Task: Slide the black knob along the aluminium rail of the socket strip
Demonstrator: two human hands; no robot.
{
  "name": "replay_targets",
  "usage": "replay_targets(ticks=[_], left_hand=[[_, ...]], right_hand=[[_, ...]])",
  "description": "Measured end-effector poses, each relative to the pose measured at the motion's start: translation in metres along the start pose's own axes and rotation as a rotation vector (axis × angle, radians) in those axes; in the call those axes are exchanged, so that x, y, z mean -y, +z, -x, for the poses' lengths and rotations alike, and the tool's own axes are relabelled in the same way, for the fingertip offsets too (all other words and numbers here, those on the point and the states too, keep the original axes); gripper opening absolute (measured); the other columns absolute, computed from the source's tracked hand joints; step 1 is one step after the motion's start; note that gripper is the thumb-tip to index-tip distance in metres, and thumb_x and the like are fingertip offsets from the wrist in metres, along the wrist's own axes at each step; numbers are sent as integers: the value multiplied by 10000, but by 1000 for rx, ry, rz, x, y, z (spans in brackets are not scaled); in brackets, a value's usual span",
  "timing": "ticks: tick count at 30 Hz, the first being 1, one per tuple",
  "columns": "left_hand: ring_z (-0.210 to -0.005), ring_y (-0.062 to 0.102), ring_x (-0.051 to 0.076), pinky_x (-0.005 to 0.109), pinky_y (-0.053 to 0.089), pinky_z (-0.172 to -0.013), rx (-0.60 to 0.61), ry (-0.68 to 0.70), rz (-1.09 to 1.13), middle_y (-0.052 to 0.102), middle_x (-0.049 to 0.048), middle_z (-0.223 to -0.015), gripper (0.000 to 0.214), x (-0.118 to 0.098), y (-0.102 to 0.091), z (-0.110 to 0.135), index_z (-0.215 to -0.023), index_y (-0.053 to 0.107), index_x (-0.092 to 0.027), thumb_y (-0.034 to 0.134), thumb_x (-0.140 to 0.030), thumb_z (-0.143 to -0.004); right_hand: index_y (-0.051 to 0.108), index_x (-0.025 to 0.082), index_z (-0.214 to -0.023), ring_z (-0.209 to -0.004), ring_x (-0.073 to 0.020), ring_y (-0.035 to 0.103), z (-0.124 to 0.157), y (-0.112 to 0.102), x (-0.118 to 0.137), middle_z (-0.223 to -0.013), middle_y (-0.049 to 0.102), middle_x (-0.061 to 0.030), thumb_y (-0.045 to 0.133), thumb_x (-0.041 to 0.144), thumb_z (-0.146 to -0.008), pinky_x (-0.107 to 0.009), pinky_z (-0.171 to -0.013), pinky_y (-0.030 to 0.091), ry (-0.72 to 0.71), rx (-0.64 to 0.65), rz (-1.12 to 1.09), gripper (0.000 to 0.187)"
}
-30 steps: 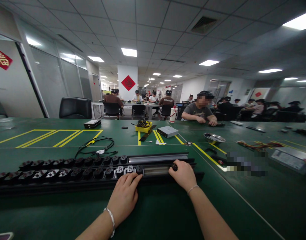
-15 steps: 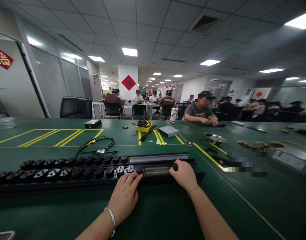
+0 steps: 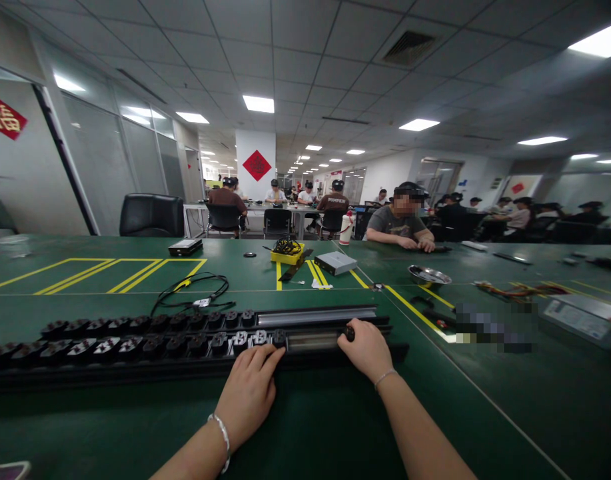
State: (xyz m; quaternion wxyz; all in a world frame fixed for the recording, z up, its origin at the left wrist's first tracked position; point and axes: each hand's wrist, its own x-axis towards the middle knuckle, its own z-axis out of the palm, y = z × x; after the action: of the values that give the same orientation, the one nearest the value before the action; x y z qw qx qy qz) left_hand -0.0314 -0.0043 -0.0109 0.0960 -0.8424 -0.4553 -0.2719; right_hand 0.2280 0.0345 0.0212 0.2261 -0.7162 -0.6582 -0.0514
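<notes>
In front of me lie two long black track rails side by side. The nearer black track rail point(image 3: 312, 342) carries a row of black socket modules point(image 3: 176, 346) along its left part, some with pale faces. My left hand point(image 3: 248, 383) is closed over the front edge of this rail, fingertips against the last modules of the row. Further right, my right hand point(image 3: 369, 351) is closed around a small dark rounded piece point(image 3: 350, 333) at the rail's right part; fingers partly hide it. Between the hands shows a bare stretch of channel. The farther track rail point(image 3: 318, 316) also bears modules on its left.
Beyond the rails lie a black cable point(image 3: 220, 283), a yellow box with coiled cable point(image 3: 286, 252), a grey metal drive point(image 3: 335, 263) and a metal bowl point(image 3: 429, 275). A metal power supply point(image 3: 580, 320) is at right. A co-worker point(image 3: 402, 220) sits across the green table.
Both my hands and the rails stay in place. The co-worker across the table has shifted slightly.
</notes>
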Motion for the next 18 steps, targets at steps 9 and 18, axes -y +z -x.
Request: replay_targets(ticks=[9,18], left_hand=[[-1040,466,195,389,388,-923,-9,-4,-12,516,35,-1150,527,0,0,0,-1217,437,-257,422,-71,-724],[-1042,454,200,399,381,-928,-1,9,-10,510,40,-1151,513,0,-1,0,-1221,428,-247,413,-78,-737]], right_hand=[[566,173,-796,-799,-182,525,0,1,-1,-779,593,-63,476,313,-716,-272,-730,327,8,-7,9,184],[555,179,-794,-799,-180,531,1,0,0,-803,603,-57,467,328,-718,-304,-793,310,20,1,30,189]])
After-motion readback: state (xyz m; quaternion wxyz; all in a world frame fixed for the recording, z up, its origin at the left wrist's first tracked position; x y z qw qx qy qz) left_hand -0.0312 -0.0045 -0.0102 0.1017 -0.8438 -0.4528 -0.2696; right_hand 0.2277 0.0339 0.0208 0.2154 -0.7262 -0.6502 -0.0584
